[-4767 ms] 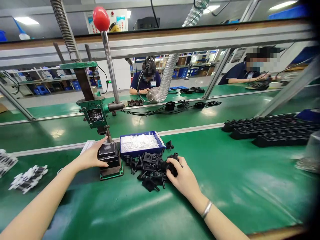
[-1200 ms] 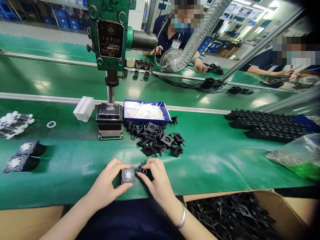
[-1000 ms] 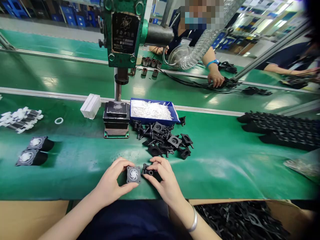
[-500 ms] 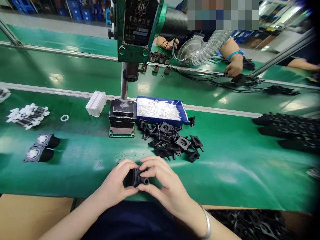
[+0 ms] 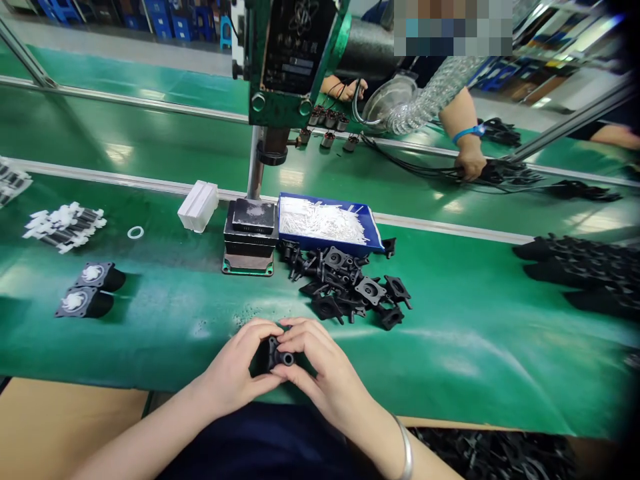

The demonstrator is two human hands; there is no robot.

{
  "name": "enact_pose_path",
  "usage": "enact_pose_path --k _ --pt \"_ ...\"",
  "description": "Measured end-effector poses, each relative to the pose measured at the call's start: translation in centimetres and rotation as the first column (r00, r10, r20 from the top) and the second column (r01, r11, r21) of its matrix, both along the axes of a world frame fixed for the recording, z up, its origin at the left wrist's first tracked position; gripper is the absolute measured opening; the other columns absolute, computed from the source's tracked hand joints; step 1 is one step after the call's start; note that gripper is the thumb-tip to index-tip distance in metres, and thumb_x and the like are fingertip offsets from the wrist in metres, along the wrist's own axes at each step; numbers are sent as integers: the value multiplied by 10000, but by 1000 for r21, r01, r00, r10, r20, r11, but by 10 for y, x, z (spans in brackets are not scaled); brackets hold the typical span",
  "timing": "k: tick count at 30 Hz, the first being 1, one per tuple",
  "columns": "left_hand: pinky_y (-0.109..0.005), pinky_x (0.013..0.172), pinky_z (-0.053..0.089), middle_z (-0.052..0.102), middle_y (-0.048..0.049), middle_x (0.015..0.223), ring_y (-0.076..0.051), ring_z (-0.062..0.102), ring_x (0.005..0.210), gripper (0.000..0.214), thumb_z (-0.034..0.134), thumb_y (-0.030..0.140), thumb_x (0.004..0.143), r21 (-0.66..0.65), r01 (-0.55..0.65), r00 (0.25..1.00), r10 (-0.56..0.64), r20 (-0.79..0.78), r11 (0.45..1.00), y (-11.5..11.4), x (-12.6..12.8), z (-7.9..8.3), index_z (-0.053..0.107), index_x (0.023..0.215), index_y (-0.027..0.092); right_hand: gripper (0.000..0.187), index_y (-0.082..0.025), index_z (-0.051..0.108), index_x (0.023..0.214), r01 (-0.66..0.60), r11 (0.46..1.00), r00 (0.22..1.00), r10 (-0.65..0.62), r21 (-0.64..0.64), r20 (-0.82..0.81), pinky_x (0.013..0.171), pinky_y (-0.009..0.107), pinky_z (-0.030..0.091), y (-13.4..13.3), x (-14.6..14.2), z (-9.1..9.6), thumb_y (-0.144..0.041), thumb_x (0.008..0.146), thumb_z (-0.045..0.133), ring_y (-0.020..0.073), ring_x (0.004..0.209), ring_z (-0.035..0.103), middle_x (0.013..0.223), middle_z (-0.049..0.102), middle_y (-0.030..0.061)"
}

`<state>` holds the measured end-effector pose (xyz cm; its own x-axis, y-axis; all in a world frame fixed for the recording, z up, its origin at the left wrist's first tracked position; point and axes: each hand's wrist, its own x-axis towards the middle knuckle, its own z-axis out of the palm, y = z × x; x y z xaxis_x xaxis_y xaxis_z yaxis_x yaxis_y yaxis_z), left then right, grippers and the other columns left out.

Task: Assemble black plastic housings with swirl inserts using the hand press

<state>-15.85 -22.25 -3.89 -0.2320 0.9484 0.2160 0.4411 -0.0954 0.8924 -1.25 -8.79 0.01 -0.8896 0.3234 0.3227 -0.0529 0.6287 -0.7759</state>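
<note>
Green belt matting (image 5: pixel 450 360) covers the whole bench, and both hands sit low centre of the frame, right at the near edge. The left hand (image 5: pixel 235 370) and right hand (image 5: pixel 320 373) are cupped around one small black housing (image 5: pixel 279 355), thumbs and fingertips pinching it from both sides, with its round port facing up toward the camera. It's held just above the mat, not resting on it as far as I can tell.

If you ask me, the trick here is squaring the halves before squeezing: even pressure from both thumbs, or the thing goes on crooked. Keeping it over the mat also seems smart, since the bench edge is right under the wrists and a dropped bit would go straight down into the box of black parts (image 5: pixel 500 457) at lower right.

Room-wise it's fine. A loose pile of black parts (image 5: pixel 350 283) sits just above the hands, with the blue tray of white pins (image 5: pixel 325 223) and the green press (image 5: pixel 290 60) behind it. Two finished units (image 5: pixel 87 293) lie well off to the left. A co-worker's hand (image 5: pixel 470 163) is far across the belt, no bother.
</note>
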Motion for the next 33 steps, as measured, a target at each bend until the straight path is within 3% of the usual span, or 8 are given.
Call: enact_pose_path --k 9,15,21,23,26,30,33 --pt "-348 930 554 660 -47 1132 -214 653 1055 456 775 211 781 -50 -70 992 75 103 996 1 5 2 549 1176 243 157 -243 551 1037 -10 1000 1000 9 14 14 996 388 503 -2 1 -9 -270 929 662 218 1165 575 1022 643 44" --pt "-354 934 549 660 -56 1164 -212 643 1061 480 756 160 766 -58 -71 993 76 91 996 1 4 4 543 1190 235 236 -247 502 1112 96 994 995 -97 48 13 940 352 524 -6 4 -16 -297 935 651 213 1140 588 1167 575 84" --pt "-348 897 549 672 -64 1111 -214 642 1013 404 764 196 793 58 -24 1000 23 13 998 1 2 9 579 1151 227 265 -264 501 1112 71 997 996 -73 26 56 961 326 519 -5 5 -11 -389 931 649 201 1155 588 1197 562 73" --pt "-337 866 553 679 -63 1054 -211 649 971 348 772 236 808 116 -30 999 34 -32 993 0 -6 24 607 1113 223 376 -266 502 1162 33 999 998 -35 36 57 980 341 519 3 4 3 -490 903 657 219 1181 580 1244 559 88" --pt "-327 859 555 684 -64 1031 -204 651 960 333 777 295 824 249 -80 986 114 -124 965 5 -34 62 631 1113 217 446 -256 506 1233 19 989 1000 -18 149 -7 1005 381 508 29 -5 41 -540 910 623 250 1221 554 1298 550 116" --pt "-333 846 574 667 -59 1056 -209 644 993 346 784 334 808 358 -218 942 292 -167 908 36 -89 110 652 1106 216 273 -249 546 1171 197 934 954 -114 297 -276 1011 430 499 80 -35 115 -384 947 625 248 1189 567 1236 574 111" --pt "-355 852 596 637 -49 1032 -207 661 958 392 818 371 744 317 -250 960 276 -39 915 72 -125 119 654 1054 197 261 -246 541 1178 322 915 820 -142 243 -555 960 383 539 117 -71 179 -327 948 635 206 1134 605 1183 583 104"
